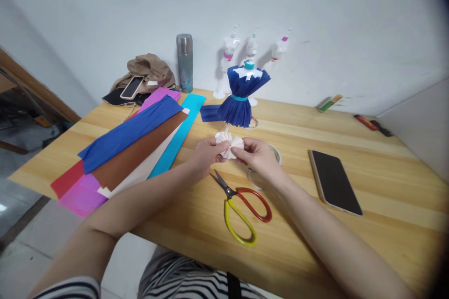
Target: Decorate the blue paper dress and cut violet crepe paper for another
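Observation:
Between my two hands is a small pleated paper rosette (229, 151), cream-white and fanned out nearly into a circle. My left hand (209, 154) pinches its left side, the thumb lying over the folds. On the other side, my right hand (255, 153) grips the right edge with thumb and fingers. Just beyond stands a small mannequin in a dark blue pleated paper dress (238, 98) with a turquoise waistband. Below my hands lie scissors (229, 193) with one red and one yellow handle, blades apart. Rolls of tape (276, 154) are partly hidden behind my right hand.
Coloured paper strips (140, 135) overlap on the left. A thermos (185, 63), a brown cloth bag (147, 70) with a phone on it, and several white mannequins (230, 49) stand along the wall. Another phone (335, 182) lies right, with a green glue tube (329, 103) behind.

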`<state>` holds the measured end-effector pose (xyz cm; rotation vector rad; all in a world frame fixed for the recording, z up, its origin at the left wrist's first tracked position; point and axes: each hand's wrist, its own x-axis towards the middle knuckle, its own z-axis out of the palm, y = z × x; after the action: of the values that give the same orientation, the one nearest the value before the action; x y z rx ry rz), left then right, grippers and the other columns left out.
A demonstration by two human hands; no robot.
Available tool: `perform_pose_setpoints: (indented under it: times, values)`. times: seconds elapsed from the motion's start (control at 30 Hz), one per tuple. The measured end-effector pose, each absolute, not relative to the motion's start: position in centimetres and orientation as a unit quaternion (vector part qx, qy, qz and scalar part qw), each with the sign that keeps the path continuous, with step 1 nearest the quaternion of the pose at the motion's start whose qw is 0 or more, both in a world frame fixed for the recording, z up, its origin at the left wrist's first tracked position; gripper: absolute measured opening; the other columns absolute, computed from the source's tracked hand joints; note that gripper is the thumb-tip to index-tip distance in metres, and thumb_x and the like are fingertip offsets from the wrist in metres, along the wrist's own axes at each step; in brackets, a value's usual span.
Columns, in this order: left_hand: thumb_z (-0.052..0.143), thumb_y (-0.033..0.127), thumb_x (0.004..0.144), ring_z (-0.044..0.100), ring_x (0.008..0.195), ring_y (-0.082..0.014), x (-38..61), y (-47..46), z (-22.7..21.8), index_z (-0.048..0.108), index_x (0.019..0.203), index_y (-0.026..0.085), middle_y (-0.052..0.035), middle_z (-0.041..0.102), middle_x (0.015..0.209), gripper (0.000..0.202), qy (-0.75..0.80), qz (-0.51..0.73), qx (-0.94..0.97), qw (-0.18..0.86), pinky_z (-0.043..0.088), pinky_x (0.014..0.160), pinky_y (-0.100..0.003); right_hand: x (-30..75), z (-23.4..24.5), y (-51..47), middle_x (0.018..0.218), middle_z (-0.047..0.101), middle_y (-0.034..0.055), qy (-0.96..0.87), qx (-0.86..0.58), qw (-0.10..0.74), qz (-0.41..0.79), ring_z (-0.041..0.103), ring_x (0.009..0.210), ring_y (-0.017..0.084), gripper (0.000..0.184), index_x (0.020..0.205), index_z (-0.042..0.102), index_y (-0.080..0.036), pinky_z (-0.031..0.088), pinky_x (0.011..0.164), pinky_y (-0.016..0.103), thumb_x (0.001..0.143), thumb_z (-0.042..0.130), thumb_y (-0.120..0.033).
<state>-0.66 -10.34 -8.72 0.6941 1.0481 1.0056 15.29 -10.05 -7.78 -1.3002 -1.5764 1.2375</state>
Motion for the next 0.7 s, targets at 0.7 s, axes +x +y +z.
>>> perform_pose_setpoints:
  times: [0.7]
  values:
    - [0.05, 0.032, 0.096, 0.063, 0.065, -0.0158, -1.7, -10.6, -7.0, 0.066, 0.071, 0.017, -0.004, 0.068, 0.072, 0.033, 0.561, 0.403, 0.576, 0.438, 0.048, 0.065, -0.025, 15.7, -8.1, -9.6, 0.055, 0.051, -0.0027, -0.635, -0.493, 0.345, 0.485, 0.043, 0.05, 0.012, 0.026, 0.063, 0.055, -0.023, 0.033, 0.049, 0.027, 0.067, 0.067, -0.045]
